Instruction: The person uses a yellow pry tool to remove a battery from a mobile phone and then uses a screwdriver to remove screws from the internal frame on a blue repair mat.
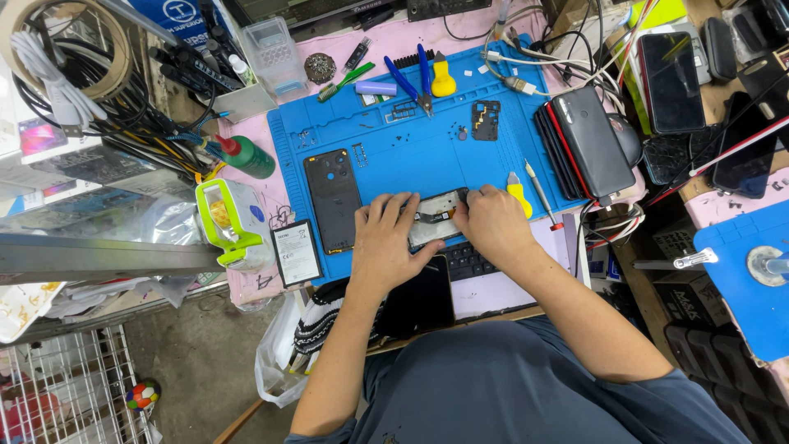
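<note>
Gripping opened phone (436,220) at front edge of blue mat (427,152), left hand (386,242) and right hand (491,222) closed on its ends, black back cover (333,199) just left, yellow-handled tool (518,194) just right.

The setting is a phone repair workbench in a small workshop or shop stall. A blue work mat (427,152) covers the bench and carries small screws and loose parts. A black phone back cover (333,197), a flat battery (296,253), blue-handled pliers (411,82), a screwdriver (541,191) and a stack of phones (588,140) lie on or beside it. Tangled cables (123,123) crowd the edge.
</note>
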